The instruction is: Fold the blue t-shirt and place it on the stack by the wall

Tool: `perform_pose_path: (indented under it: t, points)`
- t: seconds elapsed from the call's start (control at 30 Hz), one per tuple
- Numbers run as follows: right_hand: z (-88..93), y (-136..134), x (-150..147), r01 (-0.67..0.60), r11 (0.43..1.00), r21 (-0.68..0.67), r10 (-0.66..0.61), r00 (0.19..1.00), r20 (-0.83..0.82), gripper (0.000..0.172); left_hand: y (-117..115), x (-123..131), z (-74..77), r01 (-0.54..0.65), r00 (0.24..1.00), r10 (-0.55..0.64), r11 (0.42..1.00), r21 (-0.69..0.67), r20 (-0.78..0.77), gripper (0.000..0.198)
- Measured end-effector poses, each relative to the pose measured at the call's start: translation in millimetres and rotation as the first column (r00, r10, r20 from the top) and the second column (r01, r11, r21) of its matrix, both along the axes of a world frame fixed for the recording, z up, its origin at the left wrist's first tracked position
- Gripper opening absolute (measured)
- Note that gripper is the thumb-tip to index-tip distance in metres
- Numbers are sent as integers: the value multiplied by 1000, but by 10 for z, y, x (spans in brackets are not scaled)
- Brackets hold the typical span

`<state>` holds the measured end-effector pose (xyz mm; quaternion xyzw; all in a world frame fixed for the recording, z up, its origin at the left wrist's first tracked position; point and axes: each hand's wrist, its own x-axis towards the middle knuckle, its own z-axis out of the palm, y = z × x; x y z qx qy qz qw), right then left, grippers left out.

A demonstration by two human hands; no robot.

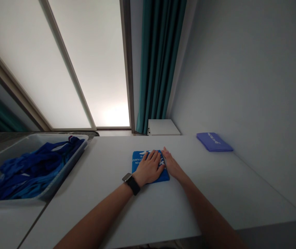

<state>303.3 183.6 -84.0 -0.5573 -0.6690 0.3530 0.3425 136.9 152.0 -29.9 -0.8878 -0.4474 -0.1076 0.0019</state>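
A blue folded cloth with white lettering [137, 158], perhaps a folded shirt, lies flat on the white table [106, 207]. Spread over its middle is my left hand [149, 167], palm down with the fingers stretched out, hiding part of the print. My right hand [172, 164] rests on edge along the cloth's right side, its fingers straight and holding nothing. A dark-banded watch [131, 183] sits on my left wrist.
A white plastic bin [43, 197] of crumpled blue clothes [34, 166] stands at the left. One purple-blue folded cloth [214, 142] lies at the back right by the wall. Beyond the table are a low white cabinet [163, 127] and a teal curtain [160, 62].
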Motion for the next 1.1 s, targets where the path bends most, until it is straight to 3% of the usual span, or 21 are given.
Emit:
perform_pose_path:
  t: [0.23,0.47,0.6,0.67,0.77,0.9,1.0,1.1]
  points:
    - [68,-5,40,38,999,-35,-41,995,-95,81,106,98,-46,-27,999,28,999,32,-16,60]
    - [114,-43,-28,-64,997,-32,58,985,-164,87,80,86,-127,13,1000,-12,998,67,-19,65]
    - [148,-36,1,-101,994,-46,94,986,-140,82,85,83,-126,18,1000,-17,997,77,-12,64]
    - [148,-27,57,-96,995,-33,94,994,-51,76,85,82,-121,17,1000,-16,997,72,-13,60]
    - [122,-39,166,-78,995,56,62,965,255,64,78,79,-113,12,1000,-11,997,75,-14,55]
    - [106,-133,231,-171,966,194,7,769,639,54,75,81,-118,7,1000,-6,997,80,-8,55]
    - [147,-210,160,-216,952,218,-25,653,757,55,79,85,-132,6,1000,-6,997,80,-2,55]
    - [211,-254,51,-205,953,222,-55,605,794,57,81,88,-144,9,1000,-9,996,85,3,55]
